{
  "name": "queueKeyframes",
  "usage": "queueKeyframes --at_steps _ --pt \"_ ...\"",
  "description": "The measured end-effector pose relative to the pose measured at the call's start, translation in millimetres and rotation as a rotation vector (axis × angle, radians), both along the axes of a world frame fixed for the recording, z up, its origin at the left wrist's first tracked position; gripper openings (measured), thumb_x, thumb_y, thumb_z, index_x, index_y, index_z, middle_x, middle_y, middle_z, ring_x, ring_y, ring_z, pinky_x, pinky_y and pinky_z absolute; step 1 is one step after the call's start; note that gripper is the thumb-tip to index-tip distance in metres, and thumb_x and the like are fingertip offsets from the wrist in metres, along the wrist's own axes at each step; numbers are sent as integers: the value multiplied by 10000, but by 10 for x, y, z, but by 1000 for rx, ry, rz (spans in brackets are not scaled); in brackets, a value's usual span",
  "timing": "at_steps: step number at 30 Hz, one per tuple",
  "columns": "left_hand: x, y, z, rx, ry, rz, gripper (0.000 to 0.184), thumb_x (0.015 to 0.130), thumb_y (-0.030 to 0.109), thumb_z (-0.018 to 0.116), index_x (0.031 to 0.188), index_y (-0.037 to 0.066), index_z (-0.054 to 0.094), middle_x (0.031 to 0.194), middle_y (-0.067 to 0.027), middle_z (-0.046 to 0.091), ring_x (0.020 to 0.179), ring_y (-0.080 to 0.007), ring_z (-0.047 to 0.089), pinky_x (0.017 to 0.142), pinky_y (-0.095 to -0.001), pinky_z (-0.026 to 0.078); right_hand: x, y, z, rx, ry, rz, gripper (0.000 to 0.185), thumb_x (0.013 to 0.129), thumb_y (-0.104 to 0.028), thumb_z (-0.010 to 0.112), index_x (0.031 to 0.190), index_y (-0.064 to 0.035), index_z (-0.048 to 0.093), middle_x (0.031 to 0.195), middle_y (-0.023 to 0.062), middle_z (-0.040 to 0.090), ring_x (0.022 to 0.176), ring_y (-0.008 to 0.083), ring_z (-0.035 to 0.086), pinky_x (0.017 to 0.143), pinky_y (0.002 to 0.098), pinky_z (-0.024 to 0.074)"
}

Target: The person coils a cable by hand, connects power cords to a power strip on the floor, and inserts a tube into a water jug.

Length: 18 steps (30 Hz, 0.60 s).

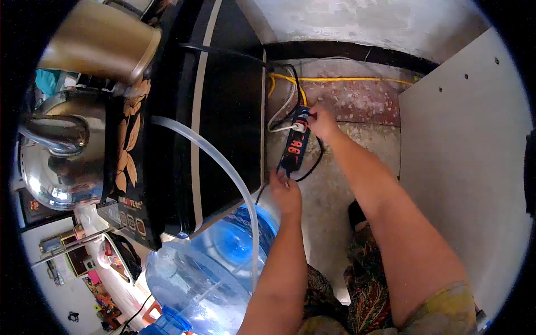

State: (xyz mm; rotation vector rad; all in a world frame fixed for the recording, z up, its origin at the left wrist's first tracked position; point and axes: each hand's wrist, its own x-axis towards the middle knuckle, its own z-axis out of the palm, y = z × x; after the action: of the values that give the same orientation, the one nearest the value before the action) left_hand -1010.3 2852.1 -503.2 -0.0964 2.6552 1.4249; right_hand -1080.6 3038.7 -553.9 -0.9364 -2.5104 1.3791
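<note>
A black power strip [293, 146] with red-orange sockets lies slanted beside the black cabinet, its ends between my two hands. My left hand [286, 192] is closed at the lower end, fingertips on the strip's edge. At the upper end, my right hand [324, 123] pinches the strip's side; whether a plug is also under those fingers I cannot tell. A white plug [298, 127] sits in a socket near my right fingertips, its white cord going left. One black cord [319, 159] loops from near my right hand around the strip's right side.
A black cabinet [231, 111] stands left, bearing a steel kettle [67, 151] and a gold-coloured pot [100, 42]. A clear hose [223, 162] hangs before it. Blue water bottles [195, 273] stand below. A yellow cable [357, 80] runs along the back wall. A pale panel [463, 139] borders the right.
</note>
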Motion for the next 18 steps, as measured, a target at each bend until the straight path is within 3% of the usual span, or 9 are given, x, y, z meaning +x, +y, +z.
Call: queueKeyframes --at_steps 2,4,7,8,9,11,12,16,18 --pt "20 4 -54 34 28 8 505 648 10 469 1140 -26 365 905 -144 502 766 -214 502 674 -307 420 50 37 -23 -53 -28 30 362 688 -95 555 1036 -24 483 815 184 546 722 269 545 655 331 441" --pt "29 14 -43 31 28 11 511 643 6 471 1142 -24 362 907 -145 498 775 -216 501 683 -308 419 120 53 54 117 -88 309 475 686 -68 527 1142 -46 397 910 217 521 850 319 513 766 331 407" --pt "53 29 -82 31 42 22 519 638 2 475 1142 -26 356 914 -148 490 786 -221 499 698 -311 417 311 -39 391 365 -164 421 561 683 -35 487 1211 -63 298 1023 237 469 972 339 452 842 330 360" --pt "44 35 -94 36 59 35 519 638 3 476 1141 -29 353 918 -150 488 787 -224 499 705 -314 416 274 -41 496 136 -382 433 623 677 -27 470 1246 -81 221 1131 246 399 1064 339 387 891 335 317" --pt "41 50 -58 38 68 31 519 638 3 476 1141 -29 353 918 -150 488 787 -224 499 705 -314 416 276 -23 365 139 -374 429 623 677 -27 470 1246 -81 221 1131 246 399 1064 339 387 891 335 317" --pt "63 77 13 57 24 60 516 634 0 478 1134 -37 355 911 -153 487 787 -230 497 705 -322 417 281 -20 -16 -142 -109 261 628 664 -61 513 1231 -63 243 1104 238 429 1041 326 419 872 342 337" --pt "71 71 9 57 37 57 516 634 0 478 1134 -37 355 911 -153 487 787 -230 497 705 -322 417 307 -23 409 -202 -321 250 615 643 -87 559 1192 -30 289 1058 233 464 985 310 464 835 337 366" --pt "88 69 -14 42 74 63 530 625 3 490 1134 -46 348 891 -151 489 761 -227 496 686 -310 422 481 -123 249 -40 -315 154 593 624 -97 591 1155 -17 338 980 195 509 892 283 504 792 321 387" --pt "126 90 -33 88 88 95 539 620 1 499 1134 -46 345 882 -148 490 754 -224 497 677 -304 425 529 -162 276 -359 -251 213 601 628 -88 590 1174 -41 343 1011 165 500 907 256 490 788 317 386"
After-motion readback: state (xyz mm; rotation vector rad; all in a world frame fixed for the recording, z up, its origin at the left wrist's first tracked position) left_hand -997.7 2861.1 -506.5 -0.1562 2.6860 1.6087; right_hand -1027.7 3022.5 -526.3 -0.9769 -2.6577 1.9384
